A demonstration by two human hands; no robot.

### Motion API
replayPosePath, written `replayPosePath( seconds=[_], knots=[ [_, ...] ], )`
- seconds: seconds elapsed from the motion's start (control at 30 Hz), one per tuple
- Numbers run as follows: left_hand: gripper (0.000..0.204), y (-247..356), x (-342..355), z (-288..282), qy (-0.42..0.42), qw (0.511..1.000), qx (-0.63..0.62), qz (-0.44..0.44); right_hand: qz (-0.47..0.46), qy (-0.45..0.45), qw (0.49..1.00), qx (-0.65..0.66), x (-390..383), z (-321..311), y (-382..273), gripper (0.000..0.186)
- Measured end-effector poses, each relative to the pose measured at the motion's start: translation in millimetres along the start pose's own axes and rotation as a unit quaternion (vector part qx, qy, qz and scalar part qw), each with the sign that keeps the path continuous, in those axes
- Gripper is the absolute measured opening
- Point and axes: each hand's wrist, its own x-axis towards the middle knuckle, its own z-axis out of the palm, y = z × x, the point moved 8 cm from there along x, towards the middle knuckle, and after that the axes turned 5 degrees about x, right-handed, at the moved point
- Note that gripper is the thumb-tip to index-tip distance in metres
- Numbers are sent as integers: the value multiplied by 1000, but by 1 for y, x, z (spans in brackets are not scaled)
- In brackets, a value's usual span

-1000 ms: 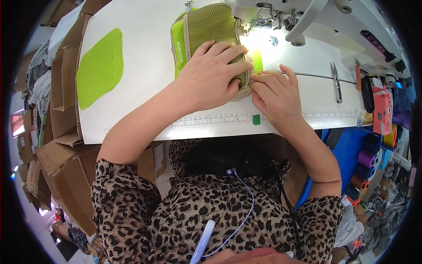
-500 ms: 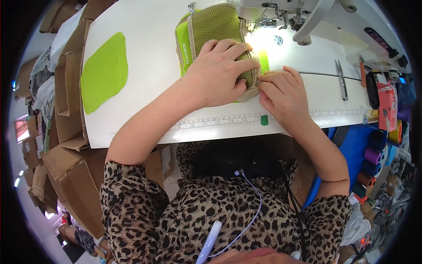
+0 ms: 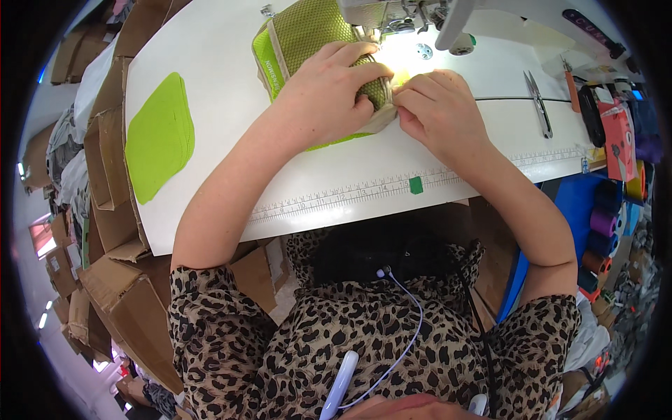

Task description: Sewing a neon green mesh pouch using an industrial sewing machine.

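A lime and olive mesh bag (image 3: 316,29) with beige edging lies on the white table, its right edge close to the needle area of a white sewing machine (image 3: 364,12). Over the bag's near right part rests my left hand (image 3: 325,91), fingers curled over its edge and thumb pressed to the mesh. My right hand (image 3: 441,108) pinches the beige edging at the bag's right corner, beside my left fingertips. A bright yellow-green strip shows just beyond the right fingers, partly washed out by the lamp. My fingers hide much of the seam.
Lime fabric pieces (image 3: 159,140) lie stacked at the left. Thread snips (image 3: 539,105) sit at the right, near a pink box (image 3: 617,143). A ruler strip (image 3: 343,196) runs along the table's front edge. Cardboard boxes (image 3: 108,157) crowd the left; thread spools (image 3: 603,222) stand low right.
The whole view has shifted and tilted a little. My right hand and the bag's corner are slightly closer to the machine, and the raised right finger has curled in. Both hands keep their hold.
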Motion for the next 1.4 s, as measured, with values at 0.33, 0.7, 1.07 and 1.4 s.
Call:
replayPosePath(
  seconds=[0.33,0.7,1.07,1.4],
  knots=[
    [35,33,-17,-13,18,998,34,54,0,14,998,57,1,-4,5,18],
    [19,33,-26,-16,92,989,55,106,-43,-23,990,129,-9,-12,9,17],
    [21,31,-18,-22,-9,998,34,59,-44,-16,994,97,-7,-17,1,14],
    [12,36,-21,-25,31,997,57,50,-54,-24,994,92,-5,-17,-6,15]
  ],
)
